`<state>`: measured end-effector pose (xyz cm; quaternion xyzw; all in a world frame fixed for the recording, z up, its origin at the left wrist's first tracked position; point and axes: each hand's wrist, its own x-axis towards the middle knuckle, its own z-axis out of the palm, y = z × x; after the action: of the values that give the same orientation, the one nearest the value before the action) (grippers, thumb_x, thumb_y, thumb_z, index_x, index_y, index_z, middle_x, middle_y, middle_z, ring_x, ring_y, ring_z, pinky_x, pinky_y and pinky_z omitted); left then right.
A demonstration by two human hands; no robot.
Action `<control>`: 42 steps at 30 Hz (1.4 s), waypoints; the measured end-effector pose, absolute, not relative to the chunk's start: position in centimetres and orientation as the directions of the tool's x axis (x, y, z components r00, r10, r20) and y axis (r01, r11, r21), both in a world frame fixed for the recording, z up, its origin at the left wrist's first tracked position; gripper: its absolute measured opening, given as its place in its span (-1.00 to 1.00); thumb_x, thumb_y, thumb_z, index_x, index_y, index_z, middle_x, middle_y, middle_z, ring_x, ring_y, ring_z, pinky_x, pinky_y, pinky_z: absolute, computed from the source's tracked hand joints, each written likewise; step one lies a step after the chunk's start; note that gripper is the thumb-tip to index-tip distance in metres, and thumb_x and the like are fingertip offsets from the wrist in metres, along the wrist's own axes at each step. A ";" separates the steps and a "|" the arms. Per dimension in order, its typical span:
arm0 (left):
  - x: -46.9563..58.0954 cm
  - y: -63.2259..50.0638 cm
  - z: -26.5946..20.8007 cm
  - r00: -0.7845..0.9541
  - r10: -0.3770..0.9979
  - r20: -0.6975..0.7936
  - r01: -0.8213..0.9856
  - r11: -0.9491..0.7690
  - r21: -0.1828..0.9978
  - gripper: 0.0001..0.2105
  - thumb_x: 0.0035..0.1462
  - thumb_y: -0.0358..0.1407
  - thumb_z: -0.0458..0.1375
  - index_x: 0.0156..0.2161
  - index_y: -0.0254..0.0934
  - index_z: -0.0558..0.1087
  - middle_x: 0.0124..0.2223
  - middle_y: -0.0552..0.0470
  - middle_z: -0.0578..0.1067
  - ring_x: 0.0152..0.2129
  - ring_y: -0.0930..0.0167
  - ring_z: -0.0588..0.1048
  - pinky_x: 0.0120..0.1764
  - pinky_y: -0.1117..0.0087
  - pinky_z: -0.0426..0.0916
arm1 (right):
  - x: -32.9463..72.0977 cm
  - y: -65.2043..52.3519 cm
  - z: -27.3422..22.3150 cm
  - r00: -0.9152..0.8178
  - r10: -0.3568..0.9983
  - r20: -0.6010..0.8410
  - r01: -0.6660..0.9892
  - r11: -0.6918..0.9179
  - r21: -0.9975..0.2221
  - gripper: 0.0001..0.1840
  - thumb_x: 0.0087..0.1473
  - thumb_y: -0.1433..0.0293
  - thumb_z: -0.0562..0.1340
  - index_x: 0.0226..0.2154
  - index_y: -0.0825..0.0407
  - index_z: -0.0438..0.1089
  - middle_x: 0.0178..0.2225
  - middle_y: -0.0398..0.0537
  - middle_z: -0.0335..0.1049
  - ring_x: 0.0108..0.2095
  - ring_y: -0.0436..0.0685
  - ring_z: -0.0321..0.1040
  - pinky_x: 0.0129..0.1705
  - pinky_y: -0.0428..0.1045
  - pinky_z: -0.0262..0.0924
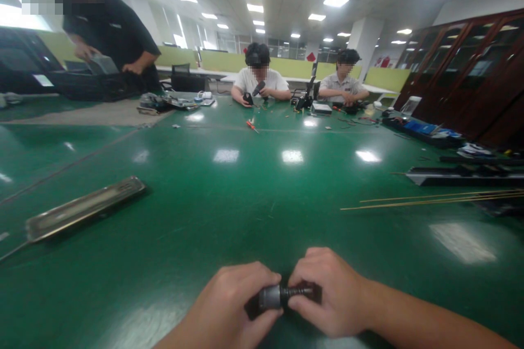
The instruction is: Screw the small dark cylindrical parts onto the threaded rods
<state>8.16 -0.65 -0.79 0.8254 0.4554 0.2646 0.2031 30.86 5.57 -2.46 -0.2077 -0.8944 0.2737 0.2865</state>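
Note:
Low in the head view, a small grey-and-black part [270,298] with a blocky grey body and a dark, ribbed stem is held just above or on the green tabletop. My left hand [229,300] is closed round the grey body, with the thumb below and the index finger above. From the other side, my right hand [333,294] pinches the ribbed stem between thumb and fingers. Both ends of the part are partly covered by my fingers, and its exact kind cannot be made out.
A long metal housing [85,210] lies at left on the green table [245,196]. Thin brass-coloured rods [393,204] and a black-and-silver rail [450,176] lie at right. Farther off are an orange-handled screwdriver [251,126], two seated people and one standing.

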 end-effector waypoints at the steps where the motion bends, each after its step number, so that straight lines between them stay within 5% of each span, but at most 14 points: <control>1: 8.1 -0.7 -0.8 0.446 0.860 0.250 0.644 -0.502 0.578 -0.82 0.13 -0.39 0.21 -0.14 -0.14 0.49 -0.29 0.13 0.57 -0.37 0.46 0.54 -0.30 0.47 0.36 | 30.8 5.6 -2.5 -0.746 0.530 0.403 0.214 0.764 -0.609 -0.88 0.06 0.32 0.26 -0.39 0.03 0.46 -0.54 -0.14 0.46 -0.53 0.04 0.34 -0.35 -0.03 0.11; 42: 7.7 -0.5 -0.8 0.443 0.851 0.281 0.665 -0.523 0.533 -0.76 0.09 -0.39 0.23 -0.11 -0.14 0.50 -0.29 0.12 0.59 -0.39 0.43 0.55 -0.32 0.45 0.37 | 31.0 5.7 -2.6 -0.757 0.553 0.349 0.261 0.745 -0.615 -0.89 -0.01 0.32 0.27 -0.42 0.02 0.45 -0.57 -0.15 0.43 -0.54 0.05 0.31 -0.36 -0.03 0.12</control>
<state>7.71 -0.48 -0.84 0.8312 0.4561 0.2653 0.1753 30.99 5.73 -2.60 -0.2272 -0.8957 0.2759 0.2646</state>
